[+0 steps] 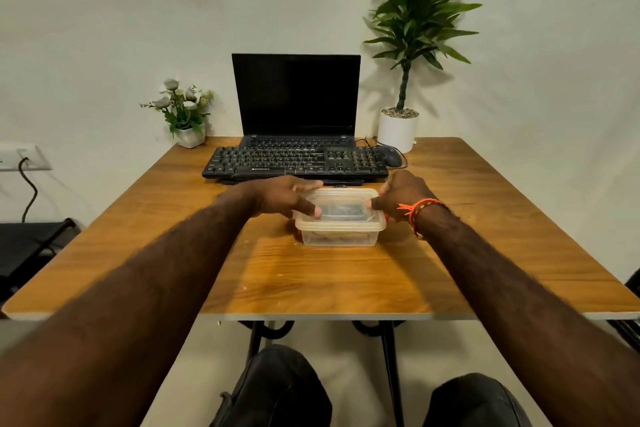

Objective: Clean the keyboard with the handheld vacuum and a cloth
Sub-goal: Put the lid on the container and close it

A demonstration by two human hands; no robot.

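Left hand and right hand gripping lidded plastic container at its ends | keyboard just beyond, untouched | risk: lid popped abruptly, contents spilled.

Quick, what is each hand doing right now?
Left hand: grips the left end of the clear plastic container.
Right hand: grips its right end.

Black keyboard flat on the table's far side, before the laptop.
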